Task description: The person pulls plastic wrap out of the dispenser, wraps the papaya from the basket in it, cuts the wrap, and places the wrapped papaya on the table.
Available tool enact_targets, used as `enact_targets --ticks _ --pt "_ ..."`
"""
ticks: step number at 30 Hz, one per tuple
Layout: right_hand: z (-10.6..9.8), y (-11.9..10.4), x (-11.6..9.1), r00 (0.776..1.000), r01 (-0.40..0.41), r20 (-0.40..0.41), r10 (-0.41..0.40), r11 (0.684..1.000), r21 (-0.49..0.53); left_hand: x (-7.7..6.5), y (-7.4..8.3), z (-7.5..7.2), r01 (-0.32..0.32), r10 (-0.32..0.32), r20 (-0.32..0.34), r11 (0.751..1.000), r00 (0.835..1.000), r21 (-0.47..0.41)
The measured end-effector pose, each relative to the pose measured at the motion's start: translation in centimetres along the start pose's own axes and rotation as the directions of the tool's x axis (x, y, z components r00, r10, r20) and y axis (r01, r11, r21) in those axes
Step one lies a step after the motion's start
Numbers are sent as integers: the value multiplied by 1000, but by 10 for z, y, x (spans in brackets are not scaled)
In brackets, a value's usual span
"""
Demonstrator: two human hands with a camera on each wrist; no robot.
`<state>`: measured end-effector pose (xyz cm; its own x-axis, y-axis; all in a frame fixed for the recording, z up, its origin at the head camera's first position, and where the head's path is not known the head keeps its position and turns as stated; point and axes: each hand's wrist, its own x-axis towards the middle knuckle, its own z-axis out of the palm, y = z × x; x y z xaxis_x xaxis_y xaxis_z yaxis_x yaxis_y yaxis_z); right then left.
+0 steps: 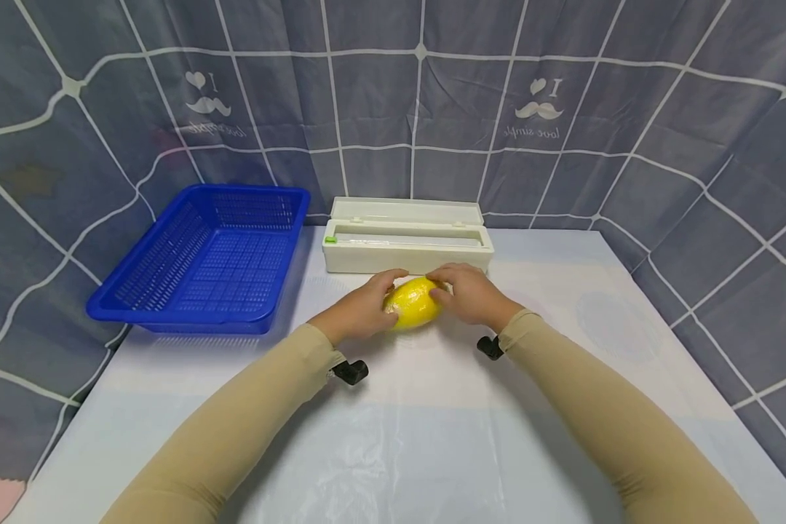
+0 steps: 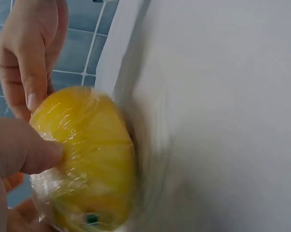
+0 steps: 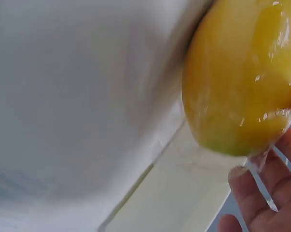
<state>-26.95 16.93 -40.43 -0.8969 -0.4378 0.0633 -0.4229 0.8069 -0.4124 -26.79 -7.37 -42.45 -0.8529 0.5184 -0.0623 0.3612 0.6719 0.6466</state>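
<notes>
A yellow, oval mango-like fruit (image 1: 413, 304), covered in clear cling film (image 2: 75, 140), lies between both hands just in front of a white box. My left hand (image 1: 362, 311) grips its left end, thumb on the near side and fingers reaching to the far side. At the opposite end, my right hand (image 1: 471, 293) holds the fruit with thumb and fingers. Wrinkled film shows under the left thumb in the left wrist view, along with a small dark-green spot at one end. Loose film sticks out beside the right fingers (image 3: 242, 183) in the right wrist view.
Behind the fruit stands a white cling film dispenser (image 1: 406, 258), its lid raised, a roll inside and a green slider (image 1: 330, 239) at the left. A blue plastic basket (image 1: 275, 291) sits at the back left. Grey checked curtains (image 1: 380, 94) enclose the white-covered table (image 1: 432, 451).
</notes>
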Motion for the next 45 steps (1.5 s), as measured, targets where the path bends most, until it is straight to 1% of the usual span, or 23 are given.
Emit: enact_targets --ticks 2,5,8,13,16,18,20,23,26,31,34,39,42,45 --pt "-1 3 -2 1000 -29 1 29 999 26 -1 -2 -2 46 -46 -35 999 998 8" --pt "-2 7 -3 998 -66 10 65 996 57 -3 -5 -5 73 -69 -71 996 995 58" --pt "-2 8 -4 997 -76 8 76 995 68 -4 -8 -6 50 -41 -71 991 997 126" --pt "2 5 -5 997 -75 -2 76 995 68 -4 -11 -7 29 -20 -56 986 998 163" --pt "3 1 -8 998 -63 -5 64 993 99 -3 -13 -6 28 -17 -59 980 998 198" --pt "3 -2 -9 999 -47 -6 48 990 130 -2 -15 -5 24 -6 -78 973 997 230" --pt "3 -6 -10 1000 -29 1 29 987 159 -1 -16 -4 19 11 -112 966 994 259" --pt "2 -9 -11 1000 -16 21 12 985 174 1 -16 -2 8 40 -156 957 987 291" --pt "3 -10 -11 999 -17 40 10 982 189 2 -14 0 0 54 -168 952 984 307" --pt "4 -9 -12 999 -20 53 8 975 221 3 -11 1 -4 44 -140 961 989 275" --pt "4 -7 -14 999 -24 49 14 976 215 2 -10 1 -11 41 -113 966 993 260" --pt "5 -2 -15 999 6 50 -16 980 201 5 -9 2 -45 65 -72 965 995 257" --pt "6 -1 -16 997 26 63 -40 977 210 6 -8 2 -59 80 -77 969 994 239" --pt "6 0 -17 997 23 66 -37 979 204 5 -7 2 -66 91 -105 972 990 225"
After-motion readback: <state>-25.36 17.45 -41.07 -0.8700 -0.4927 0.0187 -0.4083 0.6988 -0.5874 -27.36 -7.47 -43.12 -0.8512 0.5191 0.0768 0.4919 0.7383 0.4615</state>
